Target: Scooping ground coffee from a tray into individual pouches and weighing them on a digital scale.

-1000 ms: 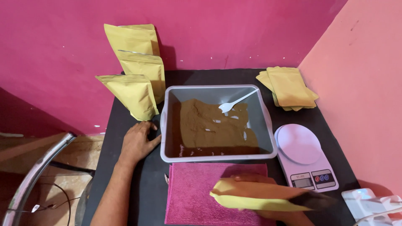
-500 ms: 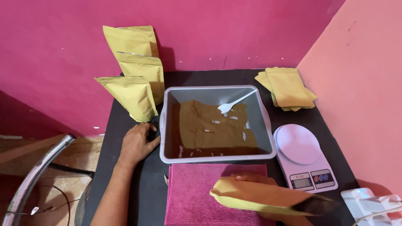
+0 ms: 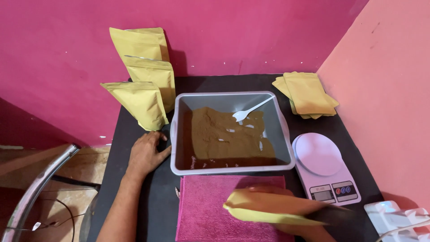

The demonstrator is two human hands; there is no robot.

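The right hand (image 3: pixel 286 210), mostly hidden behind it, grips a yellow pouch (image 3: pixel 273 209) and holds it flat and low over the pink cloth (image 3: pixel 210 206), just in front of the grey tub (image 3: pixel 280 134) of brown powder (image 3: pixel 224 134), where a white spoon (image 3: pixel 250 110) lies within easy reach. The left hand (image 3: pixel 145 154) rests open and palm-down on the black table (image 3: pixel 134 130), fingers touching the tub's left wall as if to steady it. Three filled pouches (image 3: pixel 143 85) stand against the magenta wall (image 3: pixel 67 45) at the left, flat empty pouches (image 3: pixel 309 92) are stacked by the salmon wall (image 3: pixel 394 112), and a white kitchen scale (image 3: pixel 324 163) sits just right of the tub.
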